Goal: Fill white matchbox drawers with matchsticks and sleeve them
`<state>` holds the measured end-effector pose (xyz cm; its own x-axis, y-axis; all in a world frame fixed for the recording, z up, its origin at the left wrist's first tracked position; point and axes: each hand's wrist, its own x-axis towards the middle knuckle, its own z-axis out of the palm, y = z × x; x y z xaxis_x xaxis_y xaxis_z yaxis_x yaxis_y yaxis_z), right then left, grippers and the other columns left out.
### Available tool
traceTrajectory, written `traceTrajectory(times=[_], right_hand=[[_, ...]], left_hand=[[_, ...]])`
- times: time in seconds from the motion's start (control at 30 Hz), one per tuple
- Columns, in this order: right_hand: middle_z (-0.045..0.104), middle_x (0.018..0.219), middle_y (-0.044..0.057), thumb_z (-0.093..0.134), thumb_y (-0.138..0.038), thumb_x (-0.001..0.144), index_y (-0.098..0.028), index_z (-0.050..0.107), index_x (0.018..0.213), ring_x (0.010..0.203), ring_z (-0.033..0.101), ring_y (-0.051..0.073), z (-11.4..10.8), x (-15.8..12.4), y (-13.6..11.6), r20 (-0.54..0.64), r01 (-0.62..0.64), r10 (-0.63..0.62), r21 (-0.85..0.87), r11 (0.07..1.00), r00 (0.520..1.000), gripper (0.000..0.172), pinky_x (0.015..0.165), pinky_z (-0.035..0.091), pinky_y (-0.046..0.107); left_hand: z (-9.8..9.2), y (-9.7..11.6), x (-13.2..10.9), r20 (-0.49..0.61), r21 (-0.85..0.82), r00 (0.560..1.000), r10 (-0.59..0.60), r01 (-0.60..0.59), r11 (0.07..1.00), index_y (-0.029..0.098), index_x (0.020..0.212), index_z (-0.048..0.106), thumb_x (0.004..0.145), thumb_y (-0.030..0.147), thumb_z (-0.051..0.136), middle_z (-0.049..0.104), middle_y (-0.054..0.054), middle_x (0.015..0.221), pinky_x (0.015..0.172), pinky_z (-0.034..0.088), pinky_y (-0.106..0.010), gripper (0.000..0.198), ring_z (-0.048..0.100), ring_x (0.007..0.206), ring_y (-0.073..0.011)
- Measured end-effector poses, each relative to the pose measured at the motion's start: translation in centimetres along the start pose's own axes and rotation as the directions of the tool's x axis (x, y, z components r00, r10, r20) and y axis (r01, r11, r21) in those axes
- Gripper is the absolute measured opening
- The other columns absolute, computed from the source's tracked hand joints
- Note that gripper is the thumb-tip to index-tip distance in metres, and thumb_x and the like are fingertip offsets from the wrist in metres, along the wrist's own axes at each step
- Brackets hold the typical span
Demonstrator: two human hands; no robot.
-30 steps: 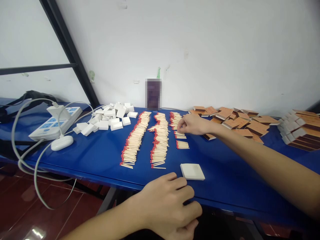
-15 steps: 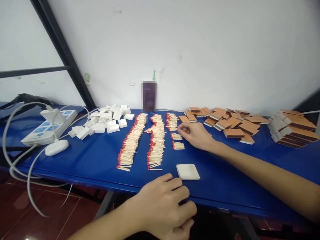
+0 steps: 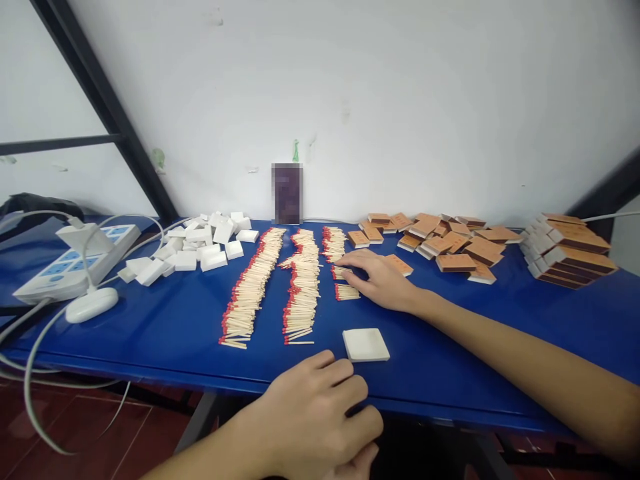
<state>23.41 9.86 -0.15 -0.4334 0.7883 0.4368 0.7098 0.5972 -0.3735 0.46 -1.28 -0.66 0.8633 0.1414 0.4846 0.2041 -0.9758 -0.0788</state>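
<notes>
Loosely curled, my left hand [image 3: 320,413] rests at the table's front edge, its palm hidden and nothing visible in its fingers. Just beyond it lies a white matchbox tray [image 3: 366,345]. My right hand [image 3: 383,280] reaches over the rightmost column of matches, thumb and forefinger apart on either side of a small group of matches [image 3: 341,273]. Nearer me is another small group of matches [image 3: 347,293]; farther back is a larger bunch of matches [image 3: 334,244]. To the left run two long rows of red-tipped matches, a middle row [image 3: 303,293] and a left row [image 3: 253,287].
White trays [image 3: 200,240] are heaped at the back left, beside a power strip [image 3: 75,263] with cables. Orange matchbox sleeves [image 3: 450,243] lie scattered at the back right, left of stacked matchboxes [image 3: 570,250]. A blurred dark rectangle [image 3: 287,193] leans on the wall.
The fingers of my right hand have parted from a pinch and come down around the small match group. My left hand stays about where it was. The view has shifted slightly right.
</notes>
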Motion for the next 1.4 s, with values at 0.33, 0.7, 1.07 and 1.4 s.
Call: traceTrajectory(times=[0.33,0.7,1.07,1.4], right_hand=[[0.069,0.115,0.009,0.049,-0.031,0.094,-0.021,0.069,0.109,0.113,0.057,0.026,-0.4,0.0,-0.1,0.056,-0.034,0.032,0.035,0.999,0.998,0.027,0.099,0.043,0.045],[0.063,0.128,0.012,0.056,-0.057,0.087,-0.024,0.059,0.132,0.125,0.046,0.033,-2.3,-1.3,-2.1,0.247,-0.07,0.077,-0.037,0.997,0.966,0.056,0.101,0.039,0.051],[0.06,0.134,0.01,0.064,-0.062,0.08,-0.023,0.055,0.136,0.123,0.05,0.031,-1.9,-1.2,-1.9,0.231,-0.112,0.109,0.002,0.994,0.967,0.069,0.103,0.041,0.048],[0.068,0.122,0.007,0.07,-0.053,0.077,-0.025,0.063,0.125,0.116,0.058,0.03,-1.5,-0.9,-1.8,0.156,-0.161,0.146,0.085,0.983,0.977,0.057,0.098,0.046,0.046]], left_hand=[[0.0,-0.1,0.0,0.028,0.017,1.0,0.004,-0.005,1.0,0.02,0.078,0.051,0.081,0.033,0.061,0.046,0.002,0.069,0.059,0.031,-0.031,0.017,0.041,0.063,-0.0155],[0.1,-0.1,0.0,-0.021,0.006,1.0,0.012,-0.012,1.0,0.019,0.077,0.052,0.082,0.032,0.059,0.045,0.002,0.067,0.057,0.03,-0.031,0.015,0.039,0.062,-0.0153],[0.0,0.0,0.0,-0.073,-0.011,0.997,0.008,-0.009,1.0,0.018,0.078,0.056,0.081,0.027,0.057,0.051,-0.002,0.075,0.059,0.033,-0.031,0.01,0.045,0.067,-0.0165],[-0.6,-0.1,0.2,0.109,0.029,0.994,-0.011,0.007,1.0,0.02,0.115,0.059,0.09,0.033,0.051,0.057,-0.01,0.127,0.095,0.037,-0.043,0.03,0.052,0.115,-0.0269]])
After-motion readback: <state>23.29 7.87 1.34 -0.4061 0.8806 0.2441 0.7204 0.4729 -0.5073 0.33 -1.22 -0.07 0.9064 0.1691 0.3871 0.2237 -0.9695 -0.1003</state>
